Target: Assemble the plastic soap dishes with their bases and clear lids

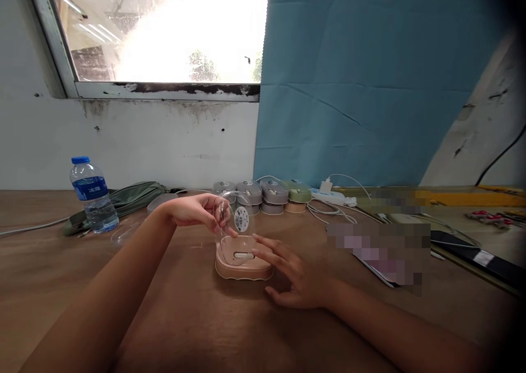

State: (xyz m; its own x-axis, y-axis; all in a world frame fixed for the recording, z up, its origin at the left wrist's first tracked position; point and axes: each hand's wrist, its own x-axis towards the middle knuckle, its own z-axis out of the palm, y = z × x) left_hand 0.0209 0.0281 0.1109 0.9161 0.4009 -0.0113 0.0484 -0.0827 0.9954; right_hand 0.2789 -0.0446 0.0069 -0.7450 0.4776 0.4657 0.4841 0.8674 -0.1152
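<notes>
In the middle of the table sits a pink lidded box [244,273] with rounded corners and a pale slot-like piece on its top. My left hand [199,211] pinches a clear plastic cover [241,219] at its left side. This cover stands tilted up over the back of the box and carries a round white label with a barcode. My right hand [295,269] lies with fingers apart at the right side of the box, its fingertips on the top. Part of the cover's lower edge is hard to make out against the box.
Grey and green boxes [274,192] stand stacked along the wall. To the left are a water bottle [93,195], a dark green bag [133,199] and more clear plastic [127,230]. A white power strip [329,196] with cables and a blurred-out phone-like object [378,271] are on the right.
</notes>
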